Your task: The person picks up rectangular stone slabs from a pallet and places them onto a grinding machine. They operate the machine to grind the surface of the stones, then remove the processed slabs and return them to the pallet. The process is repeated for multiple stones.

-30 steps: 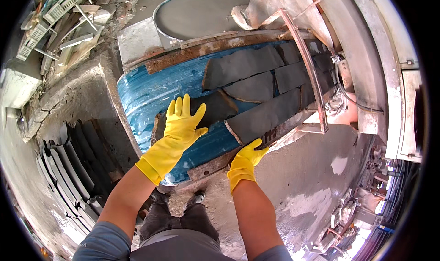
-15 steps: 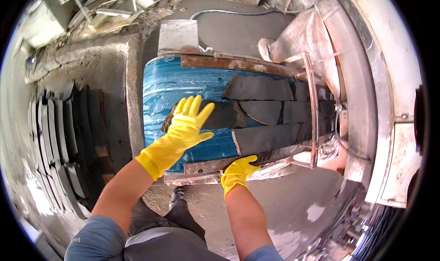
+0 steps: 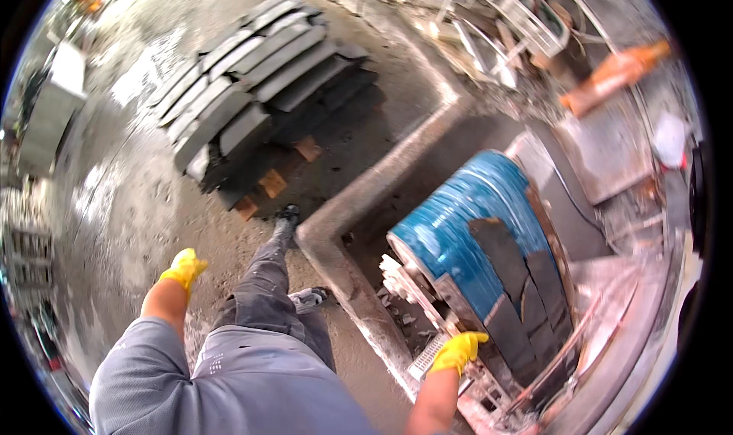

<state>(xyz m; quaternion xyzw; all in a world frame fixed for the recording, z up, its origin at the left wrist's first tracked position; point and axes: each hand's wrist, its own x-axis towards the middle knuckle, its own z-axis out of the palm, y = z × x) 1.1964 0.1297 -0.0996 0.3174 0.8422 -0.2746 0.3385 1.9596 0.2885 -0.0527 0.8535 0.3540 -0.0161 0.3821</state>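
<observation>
My left hand, in a yellow rubber glove, hangs over the concrete floor at the left. Its fingers look loosely curled in, with nothing seen in them. My right hand, gloved in yellow too, lies on the near side rail of a blue belt conveyor, a finger or thumb stretched out. Dark, flat slate-like slabs lie on the belt, some with broken edges. Ahead of me a stack of long grey slabs lies in overlapping rows, raised on orange-brown blocks.
A low concrete curb with a corner runs between the slab stack and the conveyor. My feet stand beside it on the rough floor. Scrap wood and crates fill the far right, near an orange object. Reddish metal bars cross the conveyor's end.
The view has swung left toward the slab stack. My left hand has left the slab on the belt and is now out to the left. My right hand stays at the conveyor's rail.
</observation>
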